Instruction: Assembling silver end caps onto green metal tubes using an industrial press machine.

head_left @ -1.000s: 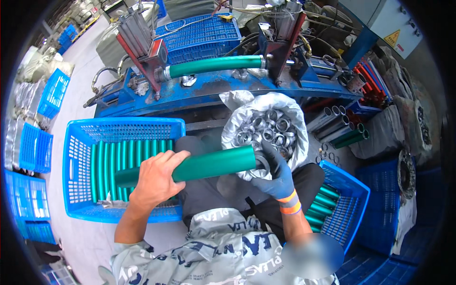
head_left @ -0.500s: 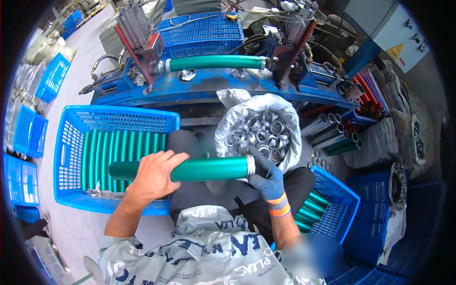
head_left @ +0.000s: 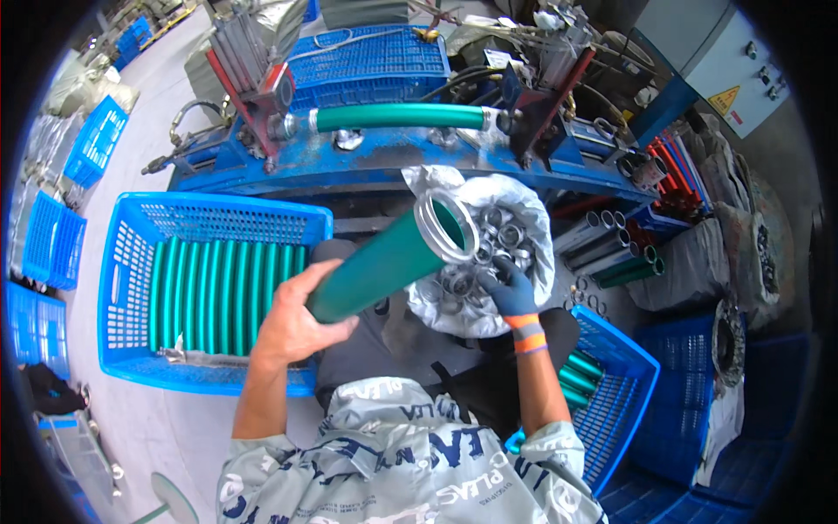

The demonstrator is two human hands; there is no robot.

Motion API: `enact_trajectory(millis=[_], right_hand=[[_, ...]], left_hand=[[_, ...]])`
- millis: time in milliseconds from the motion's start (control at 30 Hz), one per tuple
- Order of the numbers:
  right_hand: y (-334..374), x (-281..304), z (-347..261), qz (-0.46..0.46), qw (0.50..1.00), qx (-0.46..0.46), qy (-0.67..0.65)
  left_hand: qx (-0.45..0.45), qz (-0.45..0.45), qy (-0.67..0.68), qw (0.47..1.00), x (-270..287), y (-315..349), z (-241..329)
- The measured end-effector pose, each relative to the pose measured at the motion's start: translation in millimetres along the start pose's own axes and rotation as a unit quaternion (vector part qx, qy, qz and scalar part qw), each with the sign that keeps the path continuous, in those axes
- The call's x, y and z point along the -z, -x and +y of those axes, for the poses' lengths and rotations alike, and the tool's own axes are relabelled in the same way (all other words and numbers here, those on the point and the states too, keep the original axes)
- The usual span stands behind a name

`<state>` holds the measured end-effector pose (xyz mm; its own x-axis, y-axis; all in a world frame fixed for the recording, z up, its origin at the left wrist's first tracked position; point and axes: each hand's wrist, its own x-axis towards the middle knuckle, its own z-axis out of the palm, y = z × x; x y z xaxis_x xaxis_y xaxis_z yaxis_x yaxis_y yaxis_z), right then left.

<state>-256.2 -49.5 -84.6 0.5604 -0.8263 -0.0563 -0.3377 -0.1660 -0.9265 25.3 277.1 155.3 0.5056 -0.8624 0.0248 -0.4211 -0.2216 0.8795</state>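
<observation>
My bare left hand (head_left: 295, 316) is wrapped round the lower end of a green metal tube (head_left: 375, 266). The tube tilts up and to the right, its open far end fitted with a silver ring (head_left: 434, 229). My right hand (head_left: 509, 293), in a dark blue glove with an orange and grey cuff, is down among loose metal rings (head_left: 511, 234). Its fingers look apart, with the tips partly lost among the rings; no ring shows clearly held. These rings fill a white sack (head_left: 539, 253) standing in front of my knees.
At left, a blue crate (head_left: 218, 203) holds a row of green tubes; another blue crate (head_left: 633, 384) with tubes stands at right. Ahead, a blue machine bench (head_left: 393, 162) carries a clamped green tube (head_left: 401, 117). Metal tubes (head_left: 602, 236) lie right of the sack.
The tube has swung from nearly level to tilted, its ringed end raised toward the machine. My right hand has let go of that end and moved into the sack of rings.
</observation>
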Motion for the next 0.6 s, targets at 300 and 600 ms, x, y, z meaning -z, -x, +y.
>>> enact_trajectory(millis=[300,600], right_hand=[[56,4,-220,-0.224,0.906,0.129,-0.336],[61,-2,-196,-0.248,0.928,0.099,-0.26]], left_hand=[[-0.05,0.0,-0.194,0.98,-5,14,-5],[-0.069,0.004,-0.236,0.969,-2,25,-13]])
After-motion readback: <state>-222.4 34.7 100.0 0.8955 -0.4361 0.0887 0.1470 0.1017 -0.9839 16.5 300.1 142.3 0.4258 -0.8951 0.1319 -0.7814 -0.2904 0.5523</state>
